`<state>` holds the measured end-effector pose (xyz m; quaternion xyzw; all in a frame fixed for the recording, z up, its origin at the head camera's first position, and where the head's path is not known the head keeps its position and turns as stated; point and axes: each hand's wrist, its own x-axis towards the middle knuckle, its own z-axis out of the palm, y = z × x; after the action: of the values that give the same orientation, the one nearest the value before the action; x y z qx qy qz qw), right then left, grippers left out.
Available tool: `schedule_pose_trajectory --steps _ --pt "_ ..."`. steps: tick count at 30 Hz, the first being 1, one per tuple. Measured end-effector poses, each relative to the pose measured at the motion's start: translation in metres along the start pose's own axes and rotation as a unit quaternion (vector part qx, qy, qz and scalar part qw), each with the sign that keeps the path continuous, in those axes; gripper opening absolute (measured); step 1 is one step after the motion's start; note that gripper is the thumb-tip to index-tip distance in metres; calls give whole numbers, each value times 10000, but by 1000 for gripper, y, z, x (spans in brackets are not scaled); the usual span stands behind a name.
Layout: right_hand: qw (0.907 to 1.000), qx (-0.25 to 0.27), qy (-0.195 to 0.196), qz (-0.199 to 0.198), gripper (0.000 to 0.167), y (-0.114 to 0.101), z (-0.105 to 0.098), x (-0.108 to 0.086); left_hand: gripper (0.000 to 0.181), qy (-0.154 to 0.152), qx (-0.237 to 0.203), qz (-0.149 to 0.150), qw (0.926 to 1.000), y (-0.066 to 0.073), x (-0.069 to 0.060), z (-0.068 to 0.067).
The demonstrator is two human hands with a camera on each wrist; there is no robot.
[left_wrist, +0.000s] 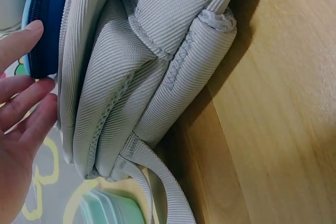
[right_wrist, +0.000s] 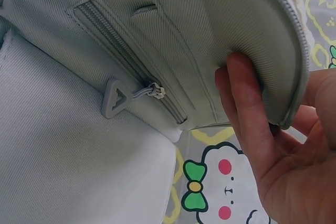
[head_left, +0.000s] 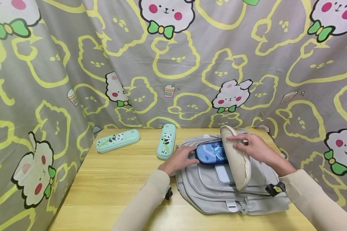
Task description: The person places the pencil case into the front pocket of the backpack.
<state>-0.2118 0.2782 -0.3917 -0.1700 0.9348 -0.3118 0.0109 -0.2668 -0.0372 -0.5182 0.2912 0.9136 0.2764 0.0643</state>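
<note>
A blue pencil case (head_left: 210, 152) with a cartoon print lies partly inside the mouth of a grey backpack (head_left: 203, 176). My left hand (head_left: 180, 158) grips its left end; in the left wrist view the thumb lies on the zipped side of the pencil case (left_wrist: 50, 35), with the fingers by its end. My right hand (head_left: 257, 149) holds up the pale front flap (head_left: 237, 163) of the backpack by its edge. In the right wrist view, fingers press one face of that flap (right_wrist: 210, 30), near an inner zip pocket. The flap hides the right end of the case.
Two mint-green panda pencil cases lie left of the bag: one angled at the far left (head_left: 118, 141), one pointing away from me (head_left: 166, 141). Everything rests on a wooden table (head_left: 115, 186). A patterned curtain (head_left: 188, 64) hangs behind and on both sides.
</note>
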Motion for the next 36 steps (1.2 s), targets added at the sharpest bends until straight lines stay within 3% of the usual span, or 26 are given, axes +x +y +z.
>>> schedule_pose_trajectory --steps 8,23,36 --pt "9993 267 -147 205 37 0 0 -1 71 84 93 157 9998 4 4 4" --pt "9979 490 -260 323 38 -3 0 1 69 334 229 311 9987 29 25 14" --pt "9982 448 -272 281 38 -3 0 1 68 472 95 217 9986 37 37 27"
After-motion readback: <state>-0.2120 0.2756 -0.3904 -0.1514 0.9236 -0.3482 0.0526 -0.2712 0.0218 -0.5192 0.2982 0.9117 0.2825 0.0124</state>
